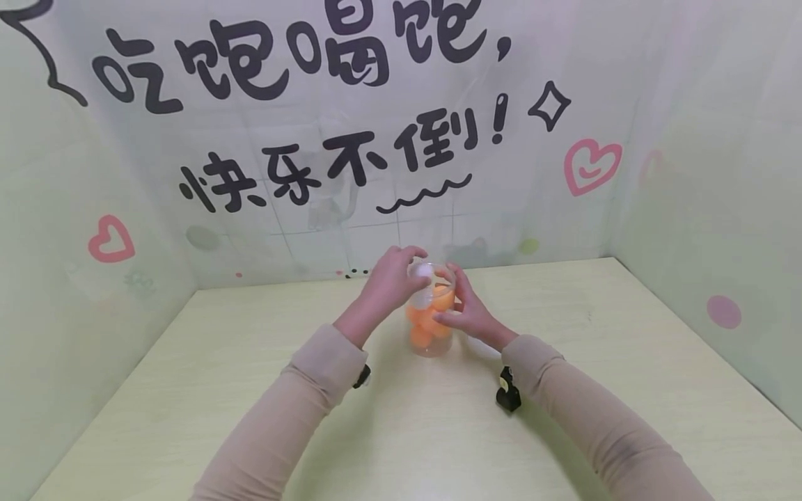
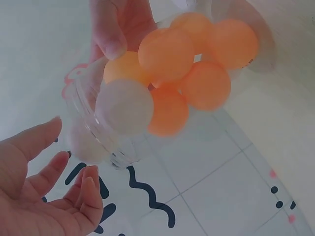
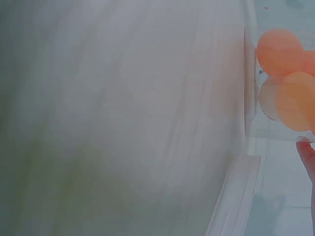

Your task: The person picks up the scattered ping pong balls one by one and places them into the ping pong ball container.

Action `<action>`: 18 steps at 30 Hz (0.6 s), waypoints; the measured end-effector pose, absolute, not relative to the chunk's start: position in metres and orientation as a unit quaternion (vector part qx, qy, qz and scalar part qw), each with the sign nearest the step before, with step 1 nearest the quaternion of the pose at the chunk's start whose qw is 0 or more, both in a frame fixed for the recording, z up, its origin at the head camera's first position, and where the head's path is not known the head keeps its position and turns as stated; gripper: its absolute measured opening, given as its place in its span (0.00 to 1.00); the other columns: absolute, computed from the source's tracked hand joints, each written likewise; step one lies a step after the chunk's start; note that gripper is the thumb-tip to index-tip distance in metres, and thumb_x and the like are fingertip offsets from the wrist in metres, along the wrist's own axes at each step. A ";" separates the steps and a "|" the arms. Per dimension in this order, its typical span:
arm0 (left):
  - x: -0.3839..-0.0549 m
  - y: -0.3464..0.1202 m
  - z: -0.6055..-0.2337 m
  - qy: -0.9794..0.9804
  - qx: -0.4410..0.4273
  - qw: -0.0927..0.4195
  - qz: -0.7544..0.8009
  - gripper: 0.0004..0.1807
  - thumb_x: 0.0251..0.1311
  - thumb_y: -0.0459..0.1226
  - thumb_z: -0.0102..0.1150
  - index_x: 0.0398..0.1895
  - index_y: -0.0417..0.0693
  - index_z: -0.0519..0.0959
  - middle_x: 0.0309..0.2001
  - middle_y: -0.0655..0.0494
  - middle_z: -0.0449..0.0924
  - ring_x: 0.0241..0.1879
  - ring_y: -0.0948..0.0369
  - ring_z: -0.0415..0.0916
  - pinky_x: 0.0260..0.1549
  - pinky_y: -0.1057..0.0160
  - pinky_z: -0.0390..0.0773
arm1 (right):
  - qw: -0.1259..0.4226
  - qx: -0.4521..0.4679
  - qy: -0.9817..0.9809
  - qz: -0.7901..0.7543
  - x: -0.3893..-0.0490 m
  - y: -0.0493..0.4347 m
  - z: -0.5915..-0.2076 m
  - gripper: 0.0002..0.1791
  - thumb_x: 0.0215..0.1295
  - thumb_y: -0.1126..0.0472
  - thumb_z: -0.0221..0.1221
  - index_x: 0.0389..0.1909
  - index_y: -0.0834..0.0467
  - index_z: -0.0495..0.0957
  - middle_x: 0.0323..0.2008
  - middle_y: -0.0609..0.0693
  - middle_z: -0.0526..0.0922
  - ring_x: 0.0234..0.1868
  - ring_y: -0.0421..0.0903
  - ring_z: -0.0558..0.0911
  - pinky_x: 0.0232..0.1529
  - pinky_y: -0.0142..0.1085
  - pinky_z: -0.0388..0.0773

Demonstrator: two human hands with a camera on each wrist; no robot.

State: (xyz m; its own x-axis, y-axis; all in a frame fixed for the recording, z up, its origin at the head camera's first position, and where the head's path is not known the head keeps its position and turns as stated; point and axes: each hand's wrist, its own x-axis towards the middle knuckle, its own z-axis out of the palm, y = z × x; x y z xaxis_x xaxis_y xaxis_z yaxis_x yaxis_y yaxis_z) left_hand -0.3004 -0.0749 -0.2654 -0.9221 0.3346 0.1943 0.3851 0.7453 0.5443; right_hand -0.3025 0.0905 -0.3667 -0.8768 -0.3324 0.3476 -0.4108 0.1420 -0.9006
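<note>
A clear plastic jar (image 1: pixel 431 350) stands on the table with several orange balls (image 1: pixel 432 321) in it. Inside near its mouth sits a white ball (image 2: pixel 124 106). A second whitish ball (image 2: pixel 84 146) shows just beyond the rim, by the fingertips of my left hand (image 1: pixel 391 278). That hand's thumb and fingers are spread apart at the jar's mouth, not visibly pinching the ball. My right hand (image 1: pixel 473 316) grips the jar from the right side, its thumb against the wall. Only a fingertip (image 3: pixel 305 147) of it shows in the right wrist view.
The pale wooden table (image 1: pixel 250 390) reaches back to a white sheet (image 1: pixel 282 139) with black lettering and hearts. Similar sheets hang at the left and right sides. Dark wrist devices (image 1: pixel 509 391) sit below both sleeves.
</note>
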 end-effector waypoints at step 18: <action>-0.302 -0.084 -0.273 -0.932 -0.182 0.044 -0.310 0.25 0.56 0.41 0.60 0.57 0.46 0.71 0.54 0.46 0.70 0.51 0.52 0.69 0.51 0.54 0.72 | 0.028 0.243 -0.750 0.615 -0.305 0.091 -0.369 0.45 0.55 0.73 0.57 0.67 0.60 0.40 0.69 0.61 0.48 0.66 0.61 0.56 0.60 0.58 0.59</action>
State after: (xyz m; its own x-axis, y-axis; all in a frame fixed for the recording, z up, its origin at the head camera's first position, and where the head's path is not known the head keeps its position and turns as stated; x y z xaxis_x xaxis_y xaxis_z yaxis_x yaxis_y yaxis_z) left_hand -0.3016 -0.0835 -0.2728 -0.9297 0.3121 0.1957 0.3671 0.7413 0.5619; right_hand -0.3051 0.0913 -0.3688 -0.8799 -0.3300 0.3419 -0.4000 0.1260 -0.9078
